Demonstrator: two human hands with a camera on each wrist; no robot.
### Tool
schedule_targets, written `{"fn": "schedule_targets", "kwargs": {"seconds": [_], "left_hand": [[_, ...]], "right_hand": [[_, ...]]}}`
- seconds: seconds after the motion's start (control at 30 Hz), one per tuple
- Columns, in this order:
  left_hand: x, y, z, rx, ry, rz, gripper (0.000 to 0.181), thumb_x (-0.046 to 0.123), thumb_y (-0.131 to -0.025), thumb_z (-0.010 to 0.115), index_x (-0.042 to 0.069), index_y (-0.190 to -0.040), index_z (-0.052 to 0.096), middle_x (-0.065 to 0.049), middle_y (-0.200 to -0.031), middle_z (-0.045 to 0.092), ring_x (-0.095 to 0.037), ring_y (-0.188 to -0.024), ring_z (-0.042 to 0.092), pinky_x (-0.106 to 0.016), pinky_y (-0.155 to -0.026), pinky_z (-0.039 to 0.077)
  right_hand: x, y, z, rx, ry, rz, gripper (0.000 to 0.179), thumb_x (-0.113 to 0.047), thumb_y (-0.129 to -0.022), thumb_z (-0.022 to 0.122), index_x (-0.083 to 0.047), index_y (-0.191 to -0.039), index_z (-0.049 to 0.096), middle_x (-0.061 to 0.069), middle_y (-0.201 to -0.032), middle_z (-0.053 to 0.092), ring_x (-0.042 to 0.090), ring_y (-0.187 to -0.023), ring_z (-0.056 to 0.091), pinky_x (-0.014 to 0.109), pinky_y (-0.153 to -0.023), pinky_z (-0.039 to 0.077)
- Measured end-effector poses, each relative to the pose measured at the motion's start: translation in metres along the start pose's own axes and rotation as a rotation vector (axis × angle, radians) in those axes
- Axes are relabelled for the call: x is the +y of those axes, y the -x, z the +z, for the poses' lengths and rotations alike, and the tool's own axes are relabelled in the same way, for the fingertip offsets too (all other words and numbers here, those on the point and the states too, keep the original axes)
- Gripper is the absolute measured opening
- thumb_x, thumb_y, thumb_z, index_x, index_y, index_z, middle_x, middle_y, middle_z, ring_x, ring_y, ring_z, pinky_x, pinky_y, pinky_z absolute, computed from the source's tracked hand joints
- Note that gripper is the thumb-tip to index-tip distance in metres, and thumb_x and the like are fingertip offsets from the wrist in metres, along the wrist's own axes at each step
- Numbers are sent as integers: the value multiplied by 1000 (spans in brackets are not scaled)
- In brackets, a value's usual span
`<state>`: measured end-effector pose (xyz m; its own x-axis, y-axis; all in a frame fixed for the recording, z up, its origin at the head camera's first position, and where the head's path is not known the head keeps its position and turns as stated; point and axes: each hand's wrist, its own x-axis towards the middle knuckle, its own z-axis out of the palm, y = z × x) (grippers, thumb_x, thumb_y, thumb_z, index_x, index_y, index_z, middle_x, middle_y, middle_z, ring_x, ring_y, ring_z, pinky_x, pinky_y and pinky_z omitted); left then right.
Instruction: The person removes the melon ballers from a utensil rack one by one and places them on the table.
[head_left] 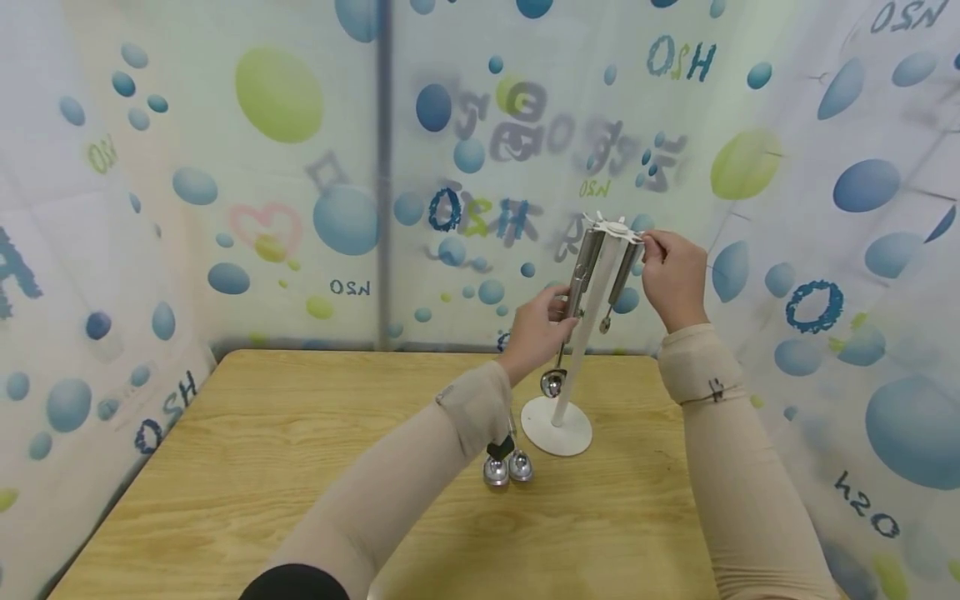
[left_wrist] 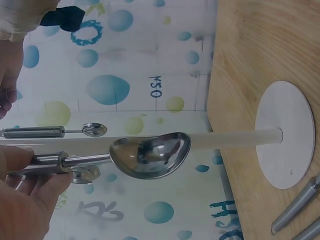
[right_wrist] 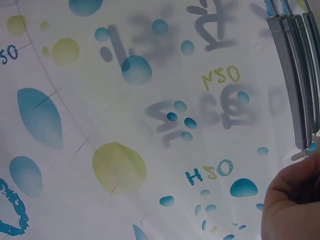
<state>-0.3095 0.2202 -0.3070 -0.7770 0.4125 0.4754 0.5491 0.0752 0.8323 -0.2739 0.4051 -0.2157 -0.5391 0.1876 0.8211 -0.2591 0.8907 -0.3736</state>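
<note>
My left hand (head_left: 534, 329) grips the metal handle of an ice cream scoop (left_wrist: 150, 156), bowl hanging down, beside the white post of a utensil stand (head_left: 587, 337). At the stand's top, my right hand (head_left: 677, 279) pinches one prong of the hook ring (head_left: 613, 227). The right wrist view partly cuts off this hand, hiding its fingertips. Other metal-handled utensils hang from the ring; one, a small scoop (left_wrist: 94, 130), has an oval bowl. Another spoon-like head (left_wrist: 86, 174) is partly covered by the left hand and the gripped scoop.
The stand's round white base (head_left: 558, 440) rests on the wooden table (head_left: 315, 450). Two round-bowled metal scoops (head_left: 496, 472) lie in front of it, their handles partly behind the left sleeve. A patterned curtain (head_left: 292, 208) surrounds the table's back and sides.
</note>
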Motion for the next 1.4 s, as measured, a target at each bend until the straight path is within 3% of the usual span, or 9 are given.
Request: {"fn": "schedule_targets", "kwargs": {"seconds": [0.23,0.5,0.73,0.97,1.2,1.4], "left_hand": [[-17,7,-13,2,15,-23,48,4,-98,67,10,-144,54,-11,-121,68,-22,-108,69,-28,-82,58],[-36,13,-26,35,-66,-4,44,3,-96,70,5,-138,57,-11,-120,67,-24,-109,67,-29,-88,57],[-52,23,-38,26,-50,-64,44,6,-96,69,8,-139,57,-8,-120,65,-22,-110,66,-29,-86,57],[-73,31,-52,31,-33,-82,43,4,-96,70,7,-137,59,-10,-116,65,-25,-104,67,-34,-81,59],[-95,42,-65,41,-29,-177,42,6,-97,70,7,-137,58,-10,-116,65,-25,-106,66,-34,-81,59],[-111,52,-73,31,46,-266,41,3,-97,67,5,-137,57,-14,-121,63,-28,-109,65,-32,-79,61]], "right_hand": [[0,1,1,-5,5,7,28,-7,-106,51,11,-112,71,25,-86,67,30,-73,56,30,-67,40],[0,1,1,-10,-1,9,29,-7,-106,50,11,-112,71,25,-85,66,28,-72,54,30,-68,39],[0,0,2,-7,-7,7,28,-7,-106,50,11,-112,71,26,-85,66,29,-73,55,31,-69,40],[1,0,2,19,-16,-16,27,-5,-105,52,11,-110,72,25,-84,67,26,-71,54,26,-67,38],[0,0,2,24,-8,-11,27,-5,-105,52,10,-109,73,24,-83,67,24,-70,52,26,-65,37],[-2,0,2,22,-2,-9,27,-6,-106,51,10,-108,73,24,-83,67,24,-69,51,27,-65,37]]}}
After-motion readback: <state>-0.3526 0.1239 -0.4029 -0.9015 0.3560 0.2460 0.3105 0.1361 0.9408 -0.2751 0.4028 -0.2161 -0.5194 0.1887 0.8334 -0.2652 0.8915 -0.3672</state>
